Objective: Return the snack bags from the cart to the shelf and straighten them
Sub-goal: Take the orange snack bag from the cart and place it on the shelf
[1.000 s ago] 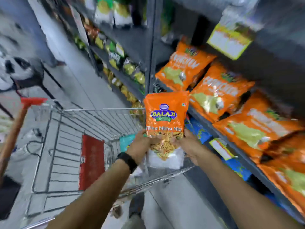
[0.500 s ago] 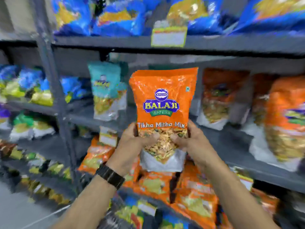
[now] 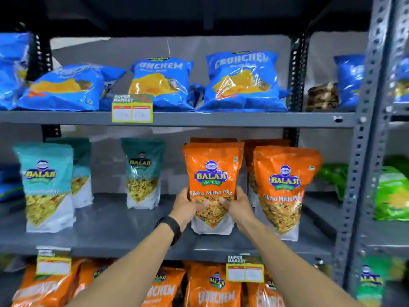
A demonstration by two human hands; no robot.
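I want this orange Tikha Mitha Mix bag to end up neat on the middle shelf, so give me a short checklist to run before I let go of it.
1. Both hands hold the bag: ok. The left hand and right hand grip the orange Tikha Mitha Mix bag at its lower sides.
2. Right row: ok. The matching orange bag stands just to its right.
3. Upright, label forward: ok.
4. Base resting on the middle shelf: cannot tell; it looks at shelf level, but contact is unclear.
5. Aligned with the neighbour: not ok; the neighbour sits closer to the front edge.
6. Room on the left: ok; bare shelf up to the teal bag.
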